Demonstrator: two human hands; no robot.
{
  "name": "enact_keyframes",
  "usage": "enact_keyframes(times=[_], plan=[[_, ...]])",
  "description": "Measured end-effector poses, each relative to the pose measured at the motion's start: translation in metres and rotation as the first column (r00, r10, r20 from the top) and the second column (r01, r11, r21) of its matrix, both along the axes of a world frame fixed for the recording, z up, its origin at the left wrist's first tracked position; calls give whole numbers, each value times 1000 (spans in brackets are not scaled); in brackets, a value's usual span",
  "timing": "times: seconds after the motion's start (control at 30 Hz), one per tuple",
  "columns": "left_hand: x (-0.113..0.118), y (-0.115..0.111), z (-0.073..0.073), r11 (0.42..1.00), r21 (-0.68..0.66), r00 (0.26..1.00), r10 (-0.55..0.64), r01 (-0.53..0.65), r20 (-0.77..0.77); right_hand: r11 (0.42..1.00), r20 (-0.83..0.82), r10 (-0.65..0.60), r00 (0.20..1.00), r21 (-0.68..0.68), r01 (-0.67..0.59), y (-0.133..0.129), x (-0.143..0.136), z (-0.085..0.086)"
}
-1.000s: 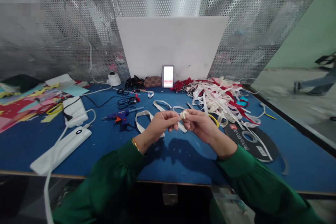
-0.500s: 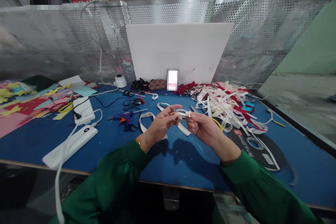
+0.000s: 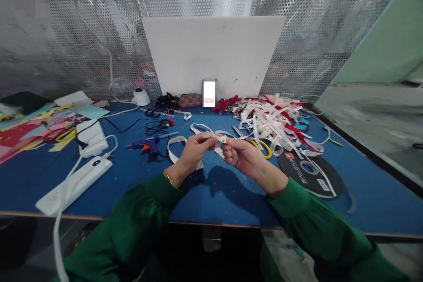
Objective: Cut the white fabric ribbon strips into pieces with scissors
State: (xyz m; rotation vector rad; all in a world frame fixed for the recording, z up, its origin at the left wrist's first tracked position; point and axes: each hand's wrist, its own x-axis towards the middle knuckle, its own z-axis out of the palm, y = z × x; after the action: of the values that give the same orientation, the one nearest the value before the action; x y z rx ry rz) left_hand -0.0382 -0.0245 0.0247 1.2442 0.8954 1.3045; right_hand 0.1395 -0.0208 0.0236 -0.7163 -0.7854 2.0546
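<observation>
My left hand (image 3: 194, 153) and my right hand (image 3: 243, 155) meet above the middle of the blue table. Between their fingertips is a small folded piece of white ribbon (image 3: 223, 139), gathered in tight layers. My right thumb and fingers pinch the gathered part. The left fingers close on the ribbon's other side, partly hiding it. Behind and below the hands, loose white ribbon (image 3: 176, 140) curls over the tabletop. Yellow-handled scissors (image 3: 267, 149) lie just beyond my right hand, their blades pointing away to the left.
A blue glue gun (image 3: 150, 144) lies left of my hands, near a white power bank (image 3: 74, 185) and a power strip (image 3: 92, 139). At right are a heap of white and red ribbons (image 3: 264, 119) and a black reel (image 3: 312, 176). A white board (image 3: 214, 53) stands behind.
My fingers have drawn together, and the ribbon loop that showed between them is now pressed in close to the gathered piece. The whole view has shifted slightly.
</observation>
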Motion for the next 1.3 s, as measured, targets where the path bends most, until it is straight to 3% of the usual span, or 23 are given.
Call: enact_keyframes(times=[0.07, 0.2, 0.47, 0.57, 0.67, 0.8, 0.87, 0.97, 1.07, 1.17, 1.3], plan=[[0, 2, 0, 996, 16, 996, 83, -82, -28, 998, 60, -48, 997, 50, 45, -2, -2, 1], [-4, 5, 0, 978, 22, 978, 207, -206, -20, 953, 172, -260, 950, 203, 224, -4, -4, 5], [-16, 10, 12, 978, -15, 976, 208, -207, 68, 846, 311, -461, 831, 437, 306, -1, -3, 0], [-19, 7, 19, 992, 21, 989, 123, -126, 80, 768, 316, -508, 801, 587, 255, 0, -3, -1], [-19, 0, 25, 994, 99, 998, -58, 56, 23, 705, 321, -369, 872, 709, 37, -5, -4, 2], [-17, -7, 27, 982, 132, 989, -123, 134, -85, 763, 264, -17, 964, 627, -158, -14, -5, 6], [-17, -6, 25, 982, 126, 985, -129, 143, -117, 807, 211, 38, 977, 571, -155, -16, -5, 8], [-18, -2, 20, 985, 122, 986, -110, 125, -122, 853, 176, 6, 984, 514, -97, -14, -2, 9], [-20, 5, 18, 996, 81, 999, -44, 46, -24, 848, 217, -62, 974, 526, -63, -11, 2, 10], [-24, 12, 19, 997, -40, 989, 76, -72, 123, 844, 238, -120, 964, 536, -27, -8, 6, 11], [-37, 23, 23, 951, -228, 946, 255, -209, 199, 844, 249, -134, 959, 536, -22, -7, 8, 15]])
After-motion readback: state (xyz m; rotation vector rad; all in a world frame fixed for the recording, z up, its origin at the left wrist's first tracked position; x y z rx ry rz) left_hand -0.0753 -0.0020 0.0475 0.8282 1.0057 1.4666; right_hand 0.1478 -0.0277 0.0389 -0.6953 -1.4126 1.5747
